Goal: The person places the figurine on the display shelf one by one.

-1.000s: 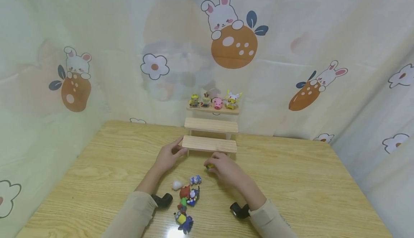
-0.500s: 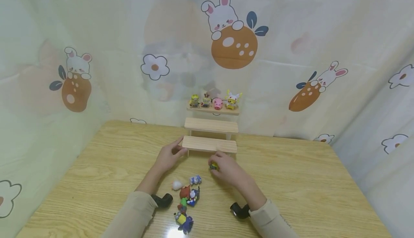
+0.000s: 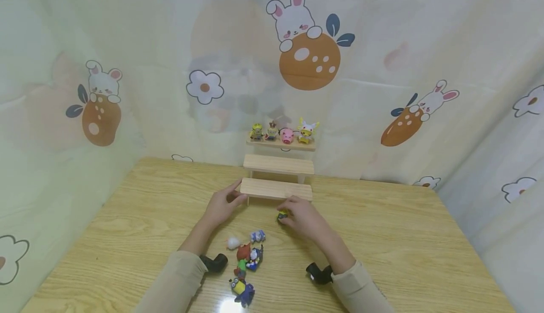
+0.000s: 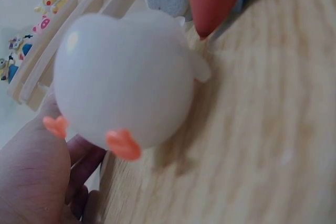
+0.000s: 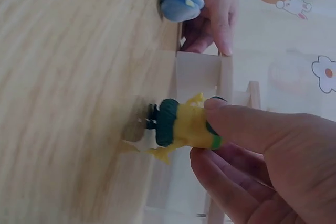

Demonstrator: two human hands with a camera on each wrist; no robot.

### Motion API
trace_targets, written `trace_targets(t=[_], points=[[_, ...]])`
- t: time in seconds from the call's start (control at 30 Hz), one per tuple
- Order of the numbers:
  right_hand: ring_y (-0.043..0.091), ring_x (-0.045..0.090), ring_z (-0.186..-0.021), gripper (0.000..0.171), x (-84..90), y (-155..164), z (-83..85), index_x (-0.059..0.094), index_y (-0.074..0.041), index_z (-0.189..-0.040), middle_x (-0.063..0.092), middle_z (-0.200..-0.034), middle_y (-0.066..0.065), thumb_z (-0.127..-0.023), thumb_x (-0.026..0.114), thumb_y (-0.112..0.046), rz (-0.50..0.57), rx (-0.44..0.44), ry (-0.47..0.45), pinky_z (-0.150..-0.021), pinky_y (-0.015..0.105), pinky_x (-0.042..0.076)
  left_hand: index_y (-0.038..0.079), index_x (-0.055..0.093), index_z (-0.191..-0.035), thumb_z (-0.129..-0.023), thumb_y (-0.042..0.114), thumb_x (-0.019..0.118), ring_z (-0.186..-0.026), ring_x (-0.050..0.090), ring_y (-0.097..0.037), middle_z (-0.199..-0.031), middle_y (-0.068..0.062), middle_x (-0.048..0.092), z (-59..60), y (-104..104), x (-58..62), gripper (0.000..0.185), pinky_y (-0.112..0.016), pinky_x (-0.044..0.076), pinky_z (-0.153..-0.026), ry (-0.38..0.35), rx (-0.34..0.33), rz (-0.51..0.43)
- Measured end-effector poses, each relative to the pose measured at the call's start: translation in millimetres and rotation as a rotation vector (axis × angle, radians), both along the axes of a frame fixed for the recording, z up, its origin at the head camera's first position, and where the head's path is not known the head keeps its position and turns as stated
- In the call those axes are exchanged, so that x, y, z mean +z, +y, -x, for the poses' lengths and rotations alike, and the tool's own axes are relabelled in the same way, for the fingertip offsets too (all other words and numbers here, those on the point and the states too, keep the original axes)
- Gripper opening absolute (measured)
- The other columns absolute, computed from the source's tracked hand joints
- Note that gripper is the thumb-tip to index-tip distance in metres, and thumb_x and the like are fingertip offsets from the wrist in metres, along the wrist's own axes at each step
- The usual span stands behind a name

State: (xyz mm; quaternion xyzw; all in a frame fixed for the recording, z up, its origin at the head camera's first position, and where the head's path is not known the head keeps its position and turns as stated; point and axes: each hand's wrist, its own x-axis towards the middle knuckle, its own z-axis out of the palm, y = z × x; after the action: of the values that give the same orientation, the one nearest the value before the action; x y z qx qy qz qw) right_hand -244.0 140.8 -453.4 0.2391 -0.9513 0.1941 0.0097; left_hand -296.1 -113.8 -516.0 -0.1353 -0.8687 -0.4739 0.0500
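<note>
My right hand [image 3: 302, 215] pinches a small yellow and green minion figurine [image 5: 191, 124] between thumb and fingers, close to the table in front of the lowest step. In the right wrist view its dark feet point toward the tabletop; whether they touch it I cannot tell. My left hand [image 3: 222, 205] holds the left end of the tiered wooden stand [image 3: 276, 189] at its lowest step, thumb in front and fingers toward the back. Several figurines stand on the top step, among them a pink pig [image 3: 287, 136] and a yellow figure with white headgear [image 3: 305, 132].
Between my forearms lie a white round figure [image 4: 126, 77] with orange feet, a blue-white figure [image 3: 257, 236], a red-haired figure [image 3: 243, 254] in green, a blue-white figure with dark trim [image 3: 254, 258] and a purple-and-yellow minion [image 3: 242, 291]. A printed curtain [image 3: 161, 114] hangs behind the table.
My right hand has shifted slightly right and toward the stand, carrying the minion figurine with it. The left hand keeps its place at the stand's end.
</note>
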Motion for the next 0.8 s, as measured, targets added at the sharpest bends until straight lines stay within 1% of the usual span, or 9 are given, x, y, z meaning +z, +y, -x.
trace_targets(t=[0.1,0.17,0.27,0.33,0.43,0.5,0.63,0.7,0.8], points=[[0.029,0.061,-0.112,0.027,4.1,0.8,-0.9,0.07,-0.008,-0.108,0.068,-0.113,0.008,-0.082,0.073,-0.013,0.004,0.01,0.002,-0.098,0.042,0.048,0.02,0.043,-0.144,-0.089,0.047,0.061,-0.111,0.061,-0.027,-0.103,-0.003,0.072,0.1,-0.7,0.6,0.064,-0.049,0.04,-0.105,-0.011,-0.002,-0.001],[0.028,0.062,-0.111,0.025,6.4,1.0,-1.1,0.071,-0.007,-0.107,0.07,-0.111,0.008,-0.082,0.073,-0.011,0.005,0.014,0.007,-0.096,0.041,0.049,0.02,0.043,-0.144,-0.089,0.047,0.061,-0.111,0.061,-0.027,-0.103,-0.003,0.072,-0.1,-1.3,1.0,0.064,-0.049,0.04,-0.105,-0.011,-0.004,-0.003],[0.024,0.067,-0.097,0.024,7.2,0.9,-0.4,0.072,-0.005,-0.105,0.072,-0.106,0.007,-0.082,0.073,-0.009,-0.001,0.025,0.029,-0.086,0.038,0.054,0.02,0.043,-0.144,-0.089,0.045,0.061,-0.111,0.061,-0.026,-0.103,-0.003,0.072,-0.5,-1.6,1.5,0.063,-0.049,0.04,-0.105,-0.01,-0.007,-0.006],[0.023,0.067,-0.099,0.024,6.7,0.6,-0.1,0.072,-0.006,-0.105,0.072,-0.106,0.007,-0.082,0.073,-0.009,-0.011,0.025,0.038,-0.087,0.037,0.054,0.02,0.043,-0.144,-0.089,0.045,0.061,-0.11,0.062,-0.026,-0.103,-0.003,0.072,-0.7,-1.4,1.7,0.063,-0.048,0.04,-0.105,-0.014,-0.007,-0.006],[0.026,0.063,-0.11,0.025,4.7,-0.3,-0.1,0.071,-0.007,-0.106,0.071,-0.11,0.007,-0.081,0.074,-0.011,-0.028,0.02,0.048,-0.095,0.039,0.05,0.019,0.042,-0.144,-0.09,0.043,0.061,-0.109,0.062,-0.025,-0.104,-0.004,0.072,-0.6,-0.9,1.6,0.063,-0.048,0.041,-0.104,-0.023,-0.006,-0.007],[0.027,0.062,-0.112,0.026,3.4,-1.2,-0.7,0.071,-0.007,-0.107,0.069,-0.111,0.008,-0.081,0.075,-0.012,-0.034,0.013,0.049,-0.096,0.039,0.05,0.019,0.042,-0.144,-0.09,0.043,0.061,-0.109,0.062,-0.025,-0.104,-0.004,0.072,-0.2,-0.6,1.1,0.062,-0.047,0.041,-0.105,-0.028,-0.006,-0.006],[0.021,0.064,-0.096,0.026,1.1,-3.0,-1.7,0.071,-0.007,-0.105,0.067,-0.106,0.006,-0.081,0.076,-0.015,-0.042,-0.001,0.067,-0.084,0.034,0.054,0.019,0.042,-0.144,-0.09,0.043,0.062,-0.11,0.062,-0.025,-0.104,-0.004,0.072,0.4,-0.8,0.1,0.062,-0.047,0.04,-0.105,-0.025,-0.008,-0.003],[0.02,0.064,-0.094,0.026,0.0,-3.3,-1.8,0.071,-0.008,-0.105,0.067,-0.106,0.005,-0.081,0.075,-0.016,-0.05,-0.009,0.079,-0.083,0.033,0.054,0.019,0.042,-0.144,-0.09,0.043,0.061,-0.11,0.062,-0.025,-0.104,-0.004,0.072,0.6,-0.9,-0.2,0.062,-0.047,0.04,-0.106,-0.022,-0.008,0.001],[0.022,0.064,-0.1,0.024,-1.3,-2.7,-1.7,0.072,-0.008,-0.105,0.069,-0.107,0.006,-0.082,0.075,-0.016,-0.051,-0.011,0.109,-0.089,0.035,0.053,0.02,0.042,-0.144,-0.09,0.043,0.061,-0.109,0.062,-0.025,-0.104,-0.004,0.072,0.4,-0.4,0.1,0.062,-0.047,0.041,-0.104,-0.02,-0.01,0.0]])
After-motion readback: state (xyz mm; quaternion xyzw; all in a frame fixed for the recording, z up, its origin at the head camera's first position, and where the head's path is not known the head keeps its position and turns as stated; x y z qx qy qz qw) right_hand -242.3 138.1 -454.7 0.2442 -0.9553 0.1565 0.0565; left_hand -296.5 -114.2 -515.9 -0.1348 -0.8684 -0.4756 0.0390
